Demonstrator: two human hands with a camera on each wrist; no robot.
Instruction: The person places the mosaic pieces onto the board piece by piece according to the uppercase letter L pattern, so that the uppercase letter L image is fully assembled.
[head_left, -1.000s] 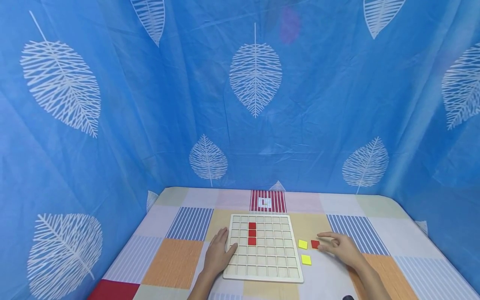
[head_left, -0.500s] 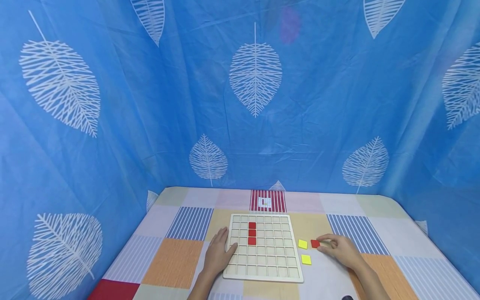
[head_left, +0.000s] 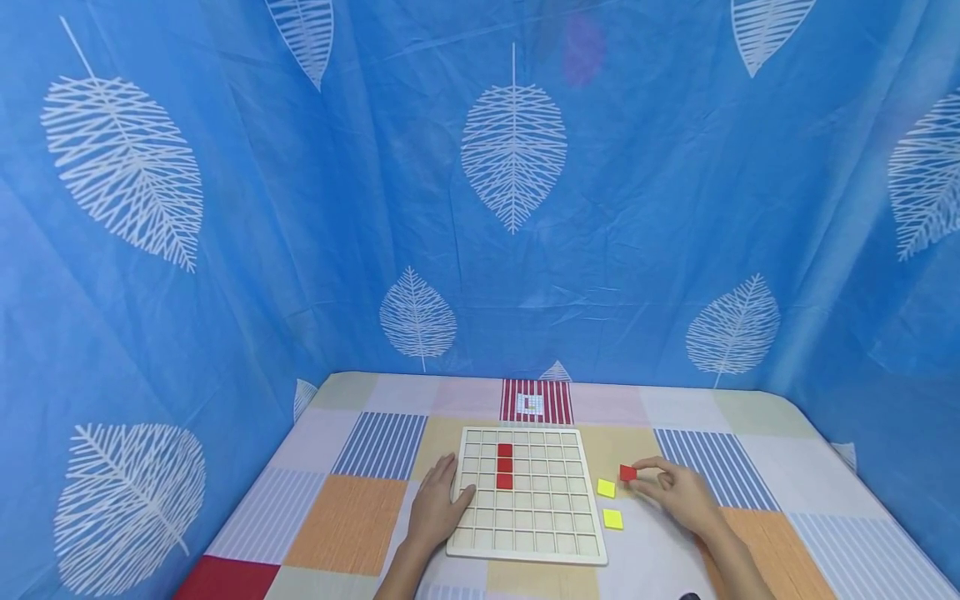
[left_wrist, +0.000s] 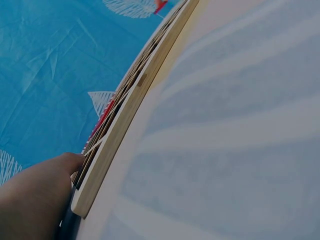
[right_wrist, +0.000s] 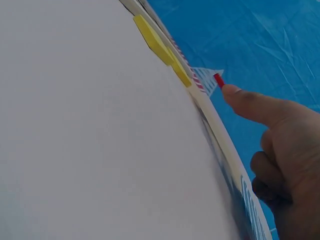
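One red tile [head_left: 627,472] was pinched at its edge by the right hand [head_left: 684,500] above the cloth [head_left: 637,567]; from so slight a hold it could be dropped. The board [head_left: 545,522] was touched by the left hand [head_left: 437,506].

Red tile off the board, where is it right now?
In the head view, the red tile is pinched in the right hand, to the right of the board, nearest the upper yellow tile.
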